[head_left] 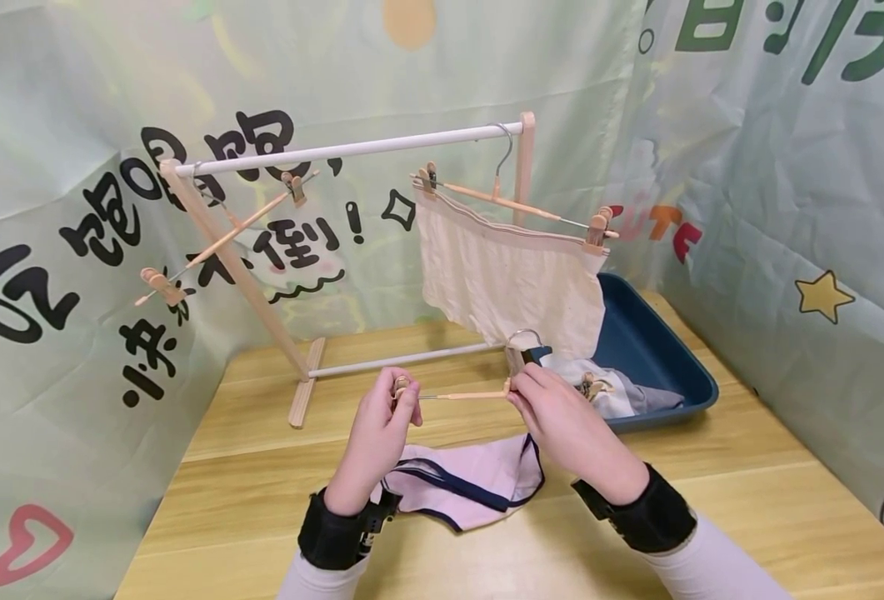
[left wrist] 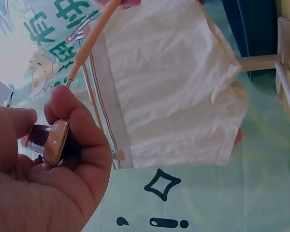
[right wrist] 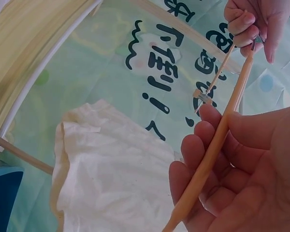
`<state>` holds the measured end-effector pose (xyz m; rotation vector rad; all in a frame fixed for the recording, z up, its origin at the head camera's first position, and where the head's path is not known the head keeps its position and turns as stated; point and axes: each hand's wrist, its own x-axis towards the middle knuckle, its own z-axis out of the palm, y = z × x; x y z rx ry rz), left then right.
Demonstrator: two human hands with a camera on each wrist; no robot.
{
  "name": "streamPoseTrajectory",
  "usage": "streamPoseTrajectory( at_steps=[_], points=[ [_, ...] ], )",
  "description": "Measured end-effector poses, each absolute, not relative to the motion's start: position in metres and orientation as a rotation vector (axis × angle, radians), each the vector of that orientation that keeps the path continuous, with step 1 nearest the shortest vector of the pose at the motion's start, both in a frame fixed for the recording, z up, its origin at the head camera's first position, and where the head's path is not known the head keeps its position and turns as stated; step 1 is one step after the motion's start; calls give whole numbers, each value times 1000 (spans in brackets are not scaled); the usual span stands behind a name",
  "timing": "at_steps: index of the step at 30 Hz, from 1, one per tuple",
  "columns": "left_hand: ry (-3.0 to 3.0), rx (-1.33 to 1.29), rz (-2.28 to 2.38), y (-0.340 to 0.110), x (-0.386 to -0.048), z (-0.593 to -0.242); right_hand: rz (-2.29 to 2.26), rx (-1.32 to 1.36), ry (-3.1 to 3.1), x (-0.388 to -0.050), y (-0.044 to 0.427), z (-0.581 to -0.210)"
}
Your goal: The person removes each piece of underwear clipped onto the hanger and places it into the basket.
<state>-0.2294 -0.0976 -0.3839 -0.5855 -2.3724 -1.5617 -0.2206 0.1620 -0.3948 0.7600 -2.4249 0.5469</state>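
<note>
Both hands hold a peach-coloured clip hanger (head_left: 479, 395) level above the table. My left hand (head_left: 382, 429) curls around the clip (left wrist: 47, 141) at its left end, with thumb and fingers on the clip. Toward the other end, my right hand (head_left: 572, 421) grips the bar (right wrist: 217, 140) between thumb and fingers. The hanger's metal hook (head_left: 524, 335) sticks up beside the right hand. Below the hands, a pair of pink underpants (head_left: 479, 479) with dark navy trim lies on the table. Whether the held clip is pressed apart cannot be told.
Behind the hands stands a drying rack (head_left: 367, 146). Cream shorts (head_left: 509, 275) hang from a clip hanger at its right. A bare clip hanger (head_left: 232, 237) hangs at its left. A blue tub (head_left: 655, 342) at right holds light cloth (head_left: 621, 387) and clips. Printed curtains surround the table.
</note>
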Motion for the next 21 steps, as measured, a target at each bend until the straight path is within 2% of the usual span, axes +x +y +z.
streamPoseTrajectory(
  at_steps=[21],
  points=[
    [-2195, -573, -1645, -102, -229, -380, 674, 763, -2265, -220, 161, -391]
  ],
)
